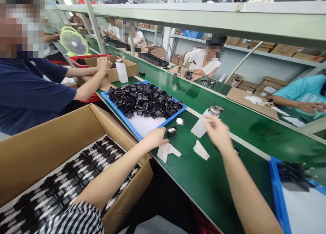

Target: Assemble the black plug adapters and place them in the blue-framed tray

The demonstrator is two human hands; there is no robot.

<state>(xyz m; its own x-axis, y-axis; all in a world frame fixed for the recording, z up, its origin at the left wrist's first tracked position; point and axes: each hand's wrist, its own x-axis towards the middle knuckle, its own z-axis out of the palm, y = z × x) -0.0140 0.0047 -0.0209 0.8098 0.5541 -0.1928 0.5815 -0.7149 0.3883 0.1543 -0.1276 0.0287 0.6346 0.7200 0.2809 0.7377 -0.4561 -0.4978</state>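
Observation:
My left hand (156,138) reaches over the green table's near edge. Its curled thumb and fingers close at the left end of a small black plug housing (172,131) with a white top. Just below it lies a crumpled white wipe (168,152). My right hand (216,129), blurred by motion, is in front of a translucent bottle (200,126) with a metal cap; its fingers are bent, and whether they touch the bottle or hold anything is unclear. A second wipe (201,150) lies between the hands. Behind the housing is a small white part (180,121).
A blue tray (137,134) heaped with black plugs (145,100) stands ahead. On my left an open carton (142,169) holds rows of plugs. Another blue tray (276,193) is at right. A co-worker (33,88) sits at left; a shelf beam (203,20) crosses above.

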